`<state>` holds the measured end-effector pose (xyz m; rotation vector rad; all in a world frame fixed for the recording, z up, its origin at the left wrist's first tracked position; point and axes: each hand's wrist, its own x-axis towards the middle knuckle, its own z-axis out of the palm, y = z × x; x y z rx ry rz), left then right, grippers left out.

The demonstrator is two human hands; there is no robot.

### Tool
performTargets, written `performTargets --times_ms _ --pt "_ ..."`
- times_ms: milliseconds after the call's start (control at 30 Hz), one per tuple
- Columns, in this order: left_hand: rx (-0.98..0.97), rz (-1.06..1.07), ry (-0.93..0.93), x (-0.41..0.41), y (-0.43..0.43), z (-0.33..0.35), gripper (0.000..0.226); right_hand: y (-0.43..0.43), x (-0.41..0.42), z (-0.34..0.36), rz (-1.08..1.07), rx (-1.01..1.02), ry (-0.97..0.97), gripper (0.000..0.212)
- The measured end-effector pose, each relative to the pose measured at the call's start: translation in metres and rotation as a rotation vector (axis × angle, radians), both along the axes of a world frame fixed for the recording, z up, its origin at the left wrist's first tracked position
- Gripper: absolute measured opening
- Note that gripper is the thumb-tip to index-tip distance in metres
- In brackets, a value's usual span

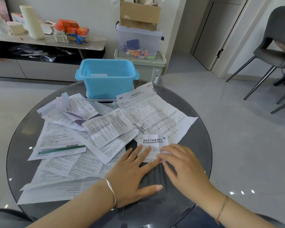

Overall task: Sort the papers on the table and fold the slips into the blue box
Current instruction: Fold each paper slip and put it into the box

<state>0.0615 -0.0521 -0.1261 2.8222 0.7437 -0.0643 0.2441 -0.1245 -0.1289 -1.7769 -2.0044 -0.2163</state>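
White slip [152,143] under flat left hand [132,170]
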Motion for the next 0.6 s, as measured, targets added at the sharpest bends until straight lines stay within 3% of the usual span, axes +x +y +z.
performTargets --times_ms 100,167,300,433,600 --pt "0.096 -0.015 0.009 -0.002 -0.001 -0.002 0.075 -0.005 0.000 -0.007 0.033 -0.020 -0.009 0.031" --pt "0.061 0.018 0.099 -0.006 -0.002 -0.001 0.075 -0.007 0.002 -0.008 0.022 -0.045 0.015 0.033" --pt "0.078 0.024 -0.043 -0.012 -0.006 0.009 0.082 -0.009 0.004 -0.009 0.011 -0.109 0.054 0.034" --pt "-0.052 0.056 -0.045 -0.013 -0.001 0.014 0.087 0.001 0.010 0.002 -0.090 -0.138 0.240 0.049" --pt "-0.032 0.023 -0.077 -0.006 0.002 0.018 0.080 0.040 0.020 0.021 -0.106 -0.214 0.295 0.037"
